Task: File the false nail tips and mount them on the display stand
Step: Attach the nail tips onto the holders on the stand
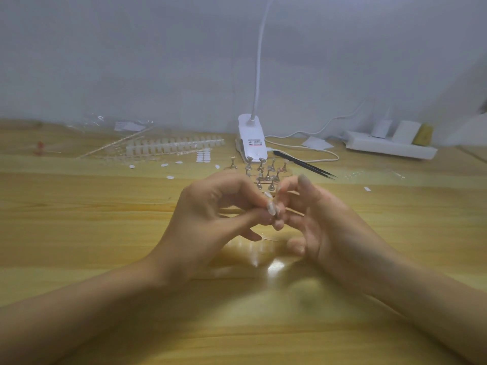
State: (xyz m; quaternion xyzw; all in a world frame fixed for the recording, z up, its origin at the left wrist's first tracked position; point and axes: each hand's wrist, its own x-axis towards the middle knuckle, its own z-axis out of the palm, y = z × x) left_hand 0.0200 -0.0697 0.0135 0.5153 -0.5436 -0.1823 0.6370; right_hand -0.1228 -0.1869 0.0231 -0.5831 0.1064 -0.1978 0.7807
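Note:
My left hand (210,214) and my right hand (324,219) meet fingertip to fingertip above the middle of the wooden table (105,206). Between them the left thumb and forefinger pinch a small clear false nail tip (268,195). The right fingers curl in against the same spot; whether they also grip the tip is hidden. Just behind the hands stands the display stand (263,171), several small metal pegs on a clear base, partly hidden by my fingers. Strips of clear nail tips (174,147) lie at the back left.
A white clip lamp (250,143) with its cable stands behind the stand. Black tweezers (303,164) lie to its right. Small white adhesive dots (203,155) are scattered at the back. A white power strip (390,146) sits at the back right.

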